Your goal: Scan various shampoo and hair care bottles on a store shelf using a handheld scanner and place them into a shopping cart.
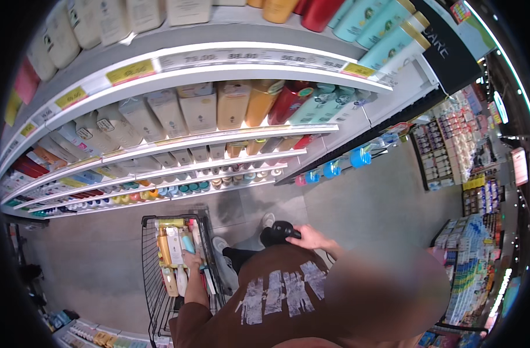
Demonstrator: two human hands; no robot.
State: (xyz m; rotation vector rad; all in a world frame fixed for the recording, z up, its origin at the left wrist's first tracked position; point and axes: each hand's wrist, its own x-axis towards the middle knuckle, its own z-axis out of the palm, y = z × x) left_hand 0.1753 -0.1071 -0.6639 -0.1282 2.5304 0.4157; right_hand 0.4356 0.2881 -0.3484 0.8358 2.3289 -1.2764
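My left hand (192, 259) reaches into a black wire shopping cart (148, 278), its fingers around the lower end of a teal bottle (187, 242). Beside that bottle lie a white box-shaped bottle (174, 245) and an amber bottle (163, 244). Lower in the cart are a beige bottle (169, 282) and a rounded white bottle (181, 280). In front of my brown shirt, my right hand (310, 237) grips a black handheld device (282, 229) with a rounded head. Its exact kind cannot be told.
Ahead stands a tall shelf unit (247, 71) with several lit tiers of bottles. Blue plastic items (360, 157) hang from its end panel. Stacked goods (443, 148) fill displays on the right. Grey tile floor (356, 204) runs between them. Another low shelf (99, 339) is at bottom left.
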